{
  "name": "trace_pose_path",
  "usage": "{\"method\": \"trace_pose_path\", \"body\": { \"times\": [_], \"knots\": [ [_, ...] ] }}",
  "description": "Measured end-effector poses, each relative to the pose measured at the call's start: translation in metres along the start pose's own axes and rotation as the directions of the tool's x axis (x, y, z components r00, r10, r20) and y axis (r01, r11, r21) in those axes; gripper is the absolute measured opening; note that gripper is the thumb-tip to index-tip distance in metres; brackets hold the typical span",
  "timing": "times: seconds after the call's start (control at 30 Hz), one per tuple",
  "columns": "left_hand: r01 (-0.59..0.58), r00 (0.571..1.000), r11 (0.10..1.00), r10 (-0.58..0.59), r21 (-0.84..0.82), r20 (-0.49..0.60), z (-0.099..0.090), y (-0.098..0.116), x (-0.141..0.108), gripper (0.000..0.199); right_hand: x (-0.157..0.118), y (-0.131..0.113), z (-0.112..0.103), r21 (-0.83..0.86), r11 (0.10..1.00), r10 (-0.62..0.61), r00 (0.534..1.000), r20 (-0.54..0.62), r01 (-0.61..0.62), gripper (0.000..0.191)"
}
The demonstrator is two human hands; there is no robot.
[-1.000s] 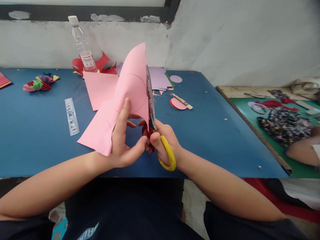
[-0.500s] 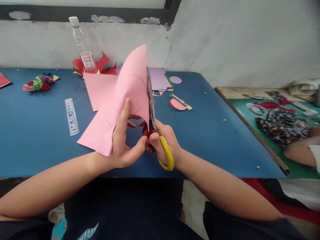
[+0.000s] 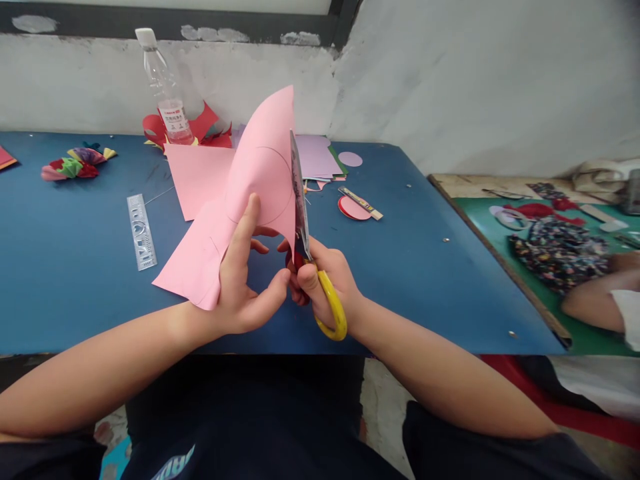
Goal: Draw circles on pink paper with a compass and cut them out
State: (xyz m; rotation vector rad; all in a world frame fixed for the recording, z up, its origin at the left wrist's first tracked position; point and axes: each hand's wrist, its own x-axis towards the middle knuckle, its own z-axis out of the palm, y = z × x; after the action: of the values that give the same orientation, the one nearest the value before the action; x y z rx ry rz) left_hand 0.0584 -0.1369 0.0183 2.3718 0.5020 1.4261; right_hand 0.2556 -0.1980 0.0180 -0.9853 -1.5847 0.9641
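A curled sheet of pink paper [image 3: 263,167] with a circle drawn on it stands raised in front of me. My left hand [image 3: 250,280] holds it from below, thumb and forefinger on the near side and the other fingers partly hidden behind. My right hand [image 3: 325,280] grips scissors [image 3: 332,303] with yellow handles. Their blades point up along the paper's right edge, below and beside the drawn circle. Whether the blades are fully closed on the paper is hard to tell.
A clear stencil ruler [image 3: 141,233] lies left on the blue table [image 3: 400,280]. Behind are a water bottle [image 3: 173,117], red scraps [image 3: 205,123] and coloured sheets [image 3: 315,157]. Paper circles [image 3: 354,208] lie under a small cutter. At right, another person's arm [image 3: 595,303] rests on a green table.
The scissors' blades have tipped slightly left against the paper's edge. Both hands otherwise keep nearly the same hold; the whole view has shifted a little.
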Motion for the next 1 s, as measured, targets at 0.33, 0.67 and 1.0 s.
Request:
{"method": "trace_pose_path", "body": {
  "times": [0.33,0.67,1.0],
  "knots": [
    [-0.003,0.999,0.999,0.001,-0.038,-0.04,0.0006,-0.0042,-0.0012,0.103,0.001,0.0008,0.0016,-0.003,1.0,0.017,0.999,-0.043,-0.017,0.05],
    [0.004,0.999,0.999,-0.005,-0.034,-0.036,-0.0024,-0.0033,-0.005,0.102,0.0016,-0.0014,0.0018,-0.026,1.0,0.014,0.998,-0.055,-0.015,0.048],
    [-0.012,1.0,1.0,0.012,0.013,-0.026,-0.0043,-0.0008,-0.0016,0.099,-0.0013,-0.0058,0.0017,-0.058,0.996,0.056,0.995,-0.077,-0.061,0.054]
  ]
}}
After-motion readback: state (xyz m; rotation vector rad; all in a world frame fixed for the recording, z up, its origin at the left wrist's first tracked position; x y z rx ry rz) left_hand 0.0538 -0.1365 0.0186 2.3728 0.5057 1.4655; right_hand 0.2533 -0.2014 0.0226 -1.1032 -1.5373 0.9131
